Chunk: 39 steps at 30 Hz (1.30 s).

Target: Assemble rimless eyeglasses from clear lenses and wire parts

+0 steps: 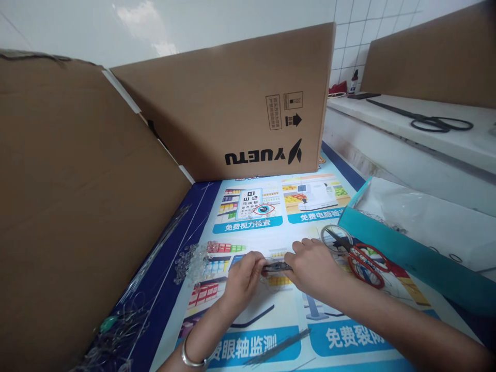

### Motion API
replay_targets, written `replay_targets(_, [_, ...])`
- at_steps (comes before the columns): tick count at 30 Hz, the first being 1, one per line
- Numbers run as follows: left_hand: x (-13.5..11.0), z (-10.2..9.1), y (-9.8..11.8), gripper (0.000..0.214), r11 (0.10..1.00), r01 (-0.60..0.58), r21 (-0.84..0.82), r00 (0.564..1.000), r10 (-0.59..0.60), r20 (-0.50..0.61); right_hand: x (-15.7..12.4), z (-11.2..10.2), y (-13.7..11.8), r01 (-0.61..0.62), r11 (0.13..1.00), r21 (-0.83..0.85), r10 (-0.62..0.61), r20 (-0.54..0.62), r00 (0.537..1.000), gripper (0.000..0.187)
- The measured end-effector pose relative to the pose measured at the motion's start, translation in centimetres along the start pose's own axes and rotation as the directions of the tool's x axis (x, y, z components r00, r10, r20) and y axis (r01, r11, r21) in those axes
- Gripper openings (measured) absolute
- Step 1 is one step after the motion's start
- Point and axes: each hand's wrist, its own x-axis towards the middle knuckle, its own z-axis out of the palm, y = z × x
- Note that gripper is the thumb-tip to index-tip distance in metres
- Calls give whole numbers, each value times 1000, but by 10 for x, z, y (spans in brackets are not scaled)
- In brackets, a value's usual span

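Dark metal pliers [277,266] lie sideways between my hands over the printed sheet. My right hand [312,262] is wrapped round their handle end, with the jaws toward the left. At the jaw tips my left hand [244,277] is closed in a pinch; a thin, clear wire-like loop seems to come from there, but the fingers hide most of it. A pile of clear beads [196,262] sits left of my left hand. Red-handled scissors [366,261] rest just beyond my right wrist, across a round spool [336,238].
Cardboard panels [217,113] wall off the far and left sides. On the right stands a teal box [391,253] with small rings inside. Loose wires [124,330] tangle at lower left, and thin rods [279,347] lie in front. Large black scissors [434,121] rest on a ledge.
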Motion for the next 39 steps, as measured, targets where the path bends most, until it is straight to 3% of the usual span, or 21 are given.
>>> replay_targets(23, [1,-3,-1,13,989,-114,-93,993,118,32,0,-1,1,-16,1000,20,16,1,1000,27])
replay_targets(34, [2,-2,-8,17,963,-237,-128,971,238,-9,-2,-3,-1,-14,1000,27,13,24,1000,26])
replay_targets(39, [3,-2,-7,15,970,-219,-106,976,220,-5,-1,-2,-2,-12,999,39,11,36,999,26])
